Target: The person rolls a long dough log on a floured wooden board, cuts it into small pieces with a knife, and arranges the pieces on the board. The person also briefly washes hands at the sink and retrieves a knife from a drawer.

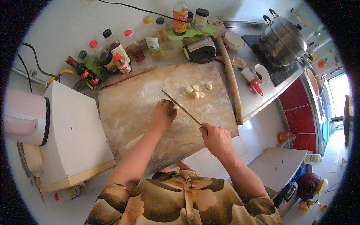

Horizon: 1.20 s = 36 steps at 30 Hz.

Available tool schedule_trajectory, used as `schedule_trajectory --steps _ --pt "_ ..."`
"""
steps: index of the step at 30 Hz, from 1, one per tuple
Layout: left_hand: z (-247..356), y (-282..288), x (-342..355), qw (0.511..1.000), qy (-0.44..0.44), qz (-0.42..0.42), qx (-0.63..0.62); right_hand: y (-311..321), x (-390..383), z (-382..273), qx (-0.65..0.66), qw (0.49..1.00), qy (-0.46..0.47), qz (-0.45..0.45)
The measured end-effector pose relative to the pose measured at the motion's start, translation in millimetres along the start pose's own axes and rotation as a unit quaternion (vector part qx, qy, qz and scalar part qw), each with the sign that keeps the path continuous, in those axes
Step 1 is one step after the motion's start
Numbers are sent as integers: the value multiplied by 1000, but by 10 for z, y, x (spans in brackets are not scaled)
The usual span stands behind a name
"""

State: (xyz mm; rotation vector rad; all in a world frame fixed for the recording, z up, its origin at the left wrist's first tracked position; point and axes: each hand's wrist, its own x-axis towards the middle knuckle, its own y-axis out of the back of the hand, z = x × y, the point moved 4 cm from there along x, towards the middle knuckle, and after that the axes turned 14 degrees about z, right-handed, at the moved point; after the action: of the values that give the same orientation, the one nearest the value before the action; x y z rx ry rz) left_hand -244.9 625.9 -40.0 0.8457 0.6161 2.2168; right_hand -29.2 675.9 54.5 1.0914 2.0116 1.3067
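My right hand (pixel 217 138) grips the handle of a long knife (pixel 183 109), whose blade reaches diagonally up and left across the floured wooden board (pixel 120 105). My left hand (pixel 164 114) is curled beside the blade, its fingertips closed round something too shadowed to make out. Several small pale dough pieces (pixel 196 88) lie right of the blade. A pale strip of dough (pixel 133 141) shows at lower left, partly under my left forearm.
A rolling pin (pixel 229 82) borders the board's right side. Bottles (pixel 123 63) and a black-and-silver appliance (pixel 198 50) line the back. At right are a white bowl (pixel 261 73), a red-handled brush (pixel 255 84) and a steel pot (pixel 283 39). A white box (pixel 73 135) stands left.
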Motion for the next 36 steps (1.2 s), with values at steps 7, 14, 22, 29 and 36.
schedule_trajectory --steps 7,14,22,29,36 --pt "110 101 41 999 -4 4 -37 -25 -17 -26 -34 999 -6 -13" --pt "135 83 42 1000 -15 19 -12 -278 143 19 -88 994 -18 -63" --pt "-72 79 -61 993 84 -58 -63 -146 183 -152 -24 998 -61 -4" --pt "155 66 -179 999 -1 -34 8 14 -129 -215 -20 999 -32 -4" --pt "204 85 -172 999 -20 -33 -8 -28 -224 -149 -26 999 -34 13"
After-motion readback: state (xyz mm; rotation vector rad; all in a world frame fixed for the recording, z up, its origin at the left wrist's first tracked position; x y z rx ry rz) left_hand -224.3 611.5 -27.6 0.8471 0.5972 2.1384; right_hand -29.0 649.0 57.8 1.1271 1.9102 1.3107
